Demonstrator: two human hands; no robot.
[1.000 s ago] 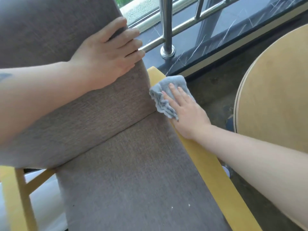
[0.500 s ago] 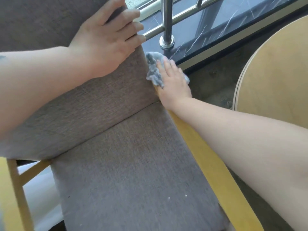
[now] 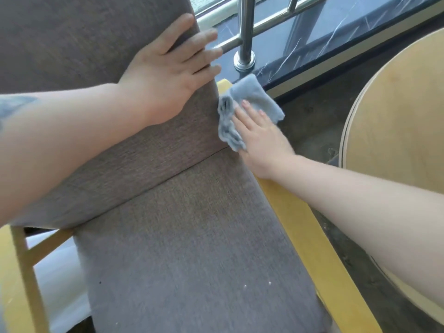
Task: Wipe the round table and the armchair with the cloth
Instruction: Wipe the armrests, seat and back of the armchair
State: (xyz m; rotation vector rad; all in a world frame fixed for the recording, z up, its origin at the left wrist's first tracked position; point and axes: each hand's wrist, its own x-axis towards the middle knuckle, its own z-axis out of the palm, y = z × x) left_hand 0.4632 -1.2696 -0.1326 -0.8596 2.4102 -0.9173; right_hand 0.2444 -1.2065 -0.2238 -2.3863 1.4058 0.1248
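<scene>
Right hand [image 3: 259,140] flat, fingers straight, pressing grey cloth [image 3: 249,104] onto armchair [image 3: 182,236] yellow wooden armrest [image 3: 300,227]; left hand [image 3: 168,70] open, flat against backrest cushion [image 3: 72,44]; round desk [image 3: 396,116] right

- One armchair [image 3: 182,236], with two grey-brown cushions: one back cushion [image 3: 96,68] at 10 o'clock, one seat cushion [image 3: 192,248] at 6 o'clock.
- Two yellow wooden armrests: one [image 3: 312,236] at 4 o'clock, one [image 3: 14,284] at 8 o'clock.
- One grey cloth [image 3: 252,97].
- One round table [image 3: 396,116] at 3 o'clock.
- Two hands: left hand [image 3: 168,75], right hand [image 3: 262,140].
- One metal railing post [image 3: 245,32] at 12 o'clock.
</scene>
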